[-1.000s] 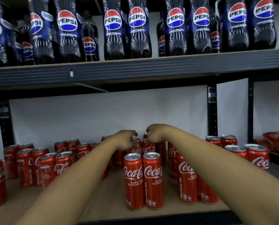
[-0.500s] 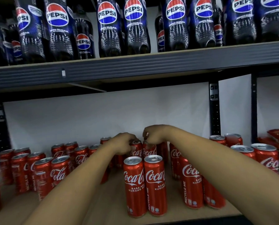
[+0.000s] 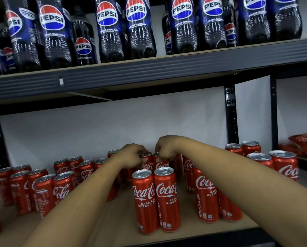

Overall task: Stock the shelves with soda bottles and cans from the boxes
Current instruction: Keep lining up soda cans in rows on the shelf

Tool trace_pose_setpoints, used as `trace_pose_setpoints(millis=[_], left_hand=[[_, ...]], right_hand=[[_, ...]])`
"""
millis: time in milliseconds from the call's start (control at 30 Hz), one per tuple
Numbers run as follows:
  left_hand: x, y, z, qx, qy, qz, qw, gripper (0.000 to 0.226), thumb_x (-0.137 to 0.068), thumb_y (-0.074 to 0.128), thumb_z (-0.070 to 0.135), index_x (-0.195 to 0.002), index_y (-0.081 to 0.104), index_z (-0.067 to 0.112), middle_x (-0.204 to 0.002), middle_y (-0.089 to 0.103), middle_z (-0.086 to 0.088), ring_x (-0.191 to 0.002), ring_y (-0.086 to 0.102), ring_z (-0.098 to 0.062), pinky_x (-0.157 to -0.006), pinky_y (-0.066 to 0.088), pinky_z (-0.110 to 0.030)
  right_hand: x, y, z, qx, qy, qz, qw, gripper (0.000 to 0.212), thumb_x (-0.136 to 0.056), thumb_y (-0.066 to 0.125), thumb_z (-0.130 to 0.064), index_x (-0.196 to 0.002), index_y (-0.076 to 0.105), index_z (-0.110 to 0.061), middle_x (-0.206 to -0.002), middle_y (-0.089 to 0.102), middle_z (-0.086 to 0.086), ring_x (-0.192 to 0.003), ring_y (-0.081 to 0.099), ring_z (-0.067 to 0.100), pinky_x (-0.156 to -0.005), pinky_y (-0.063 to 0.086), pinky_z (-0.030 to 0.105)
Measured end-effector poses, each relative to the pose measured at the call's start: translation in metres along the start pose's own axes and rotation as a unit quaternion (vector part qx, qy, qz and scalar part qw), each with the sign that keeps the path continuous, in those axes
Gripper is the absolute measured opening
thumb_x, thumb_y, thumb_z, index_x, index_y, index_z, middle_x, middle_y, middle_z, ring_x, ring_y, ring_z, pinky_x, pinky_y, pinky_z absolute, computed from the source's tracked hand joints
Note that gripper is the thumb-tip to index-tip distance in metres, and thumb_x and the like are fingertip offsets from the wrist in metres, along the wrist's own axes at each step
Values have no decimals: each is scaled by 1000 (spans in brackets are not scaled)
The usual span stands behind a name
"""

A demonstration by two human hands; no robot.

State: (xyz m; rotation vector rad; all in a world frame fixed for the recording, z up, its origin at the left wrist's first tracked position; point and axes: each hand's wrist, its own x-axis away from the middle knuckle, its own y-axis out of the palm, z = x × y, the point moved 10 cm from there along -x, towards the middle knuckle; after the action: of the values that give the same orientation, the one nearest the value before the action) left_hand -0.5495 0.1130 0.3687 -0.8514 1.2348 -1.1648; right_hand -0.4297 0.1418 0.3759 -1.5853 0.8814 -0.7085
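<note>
Two red Coca-Cola cans stand side by side deep on the lower wooden shelf point(image 3: 117, 227). My left hand point(image 3: 131, 155) grips the top of the left can point(image 3: 146, 164) with curled fingers. My right hand point(image 3: 165, 147) grips the top of the right can point(image 3: 161, 164) the same way. Both cans rest upright on the shelf, right behind a front pair of cans point(image 3: 156, 200). Much of the two gripped cans is hidden by that front pair and by my hands.
More Coca-Cola cans stand in groups at the left point(image 3: 42, 189) and right point(image 3: 274, 164) of the shelf. Pepsi bottles point(image 3: 110, 29) fill the upper shelf point(image 3: 149, 72). Red snack packs point(image 3: 306, 145) lie on the neighbouring shelf at far right.
Both hands stay on the two back cans. The view has shifted a little, so the shelves sit slightly lower and left in the frame.
</note>
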Motion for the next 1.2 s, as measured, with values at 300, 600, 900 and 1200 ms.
trace_pose_setpoints(millis=[300,600,900,1200], left_hand=[[11,-4,6,16,28,-21,999,41,-97,68,23,-138,63,28,-137,64,5,-119,59,-16,-101,51,-38],[18,-5,0,57,22,-73,995,37,-101,62,25,-138,60,30,-135,64,9,-120,60,-15,-104,52,-42],[23,-6,-4,39,2,-82,996,53,-100,60,47,-148,49,29,-147,56,4,-125,57,-19,-104,51,-41],[20,-4,10,-7,14,-68,998,52,-95,69,42,-142,55,24,-139,62,3,-121,59,-19,-101,51,-40]], right_hand=[[7,-3,5,-45,18,6,999,40,-90,78,-28,-118,66,-1,-104,66,6,-75,71,18,-57,57,23],[11,-1,6,-77,12,4,997,41,-92,76,-32,-120,68,-2,-101,70,3,-77,72,15,-55,56,20],[18,-2,0,-89,6,-26,996,41,-94,72,-18,-131,63,-3,-104,66,3,-85,72,18,-57,57,21],[23,-1,0,-101,18,-30,994,37,-93,74,-18,-125,66,-1,-110,71,8,-86,75,23,-62,61,24]])
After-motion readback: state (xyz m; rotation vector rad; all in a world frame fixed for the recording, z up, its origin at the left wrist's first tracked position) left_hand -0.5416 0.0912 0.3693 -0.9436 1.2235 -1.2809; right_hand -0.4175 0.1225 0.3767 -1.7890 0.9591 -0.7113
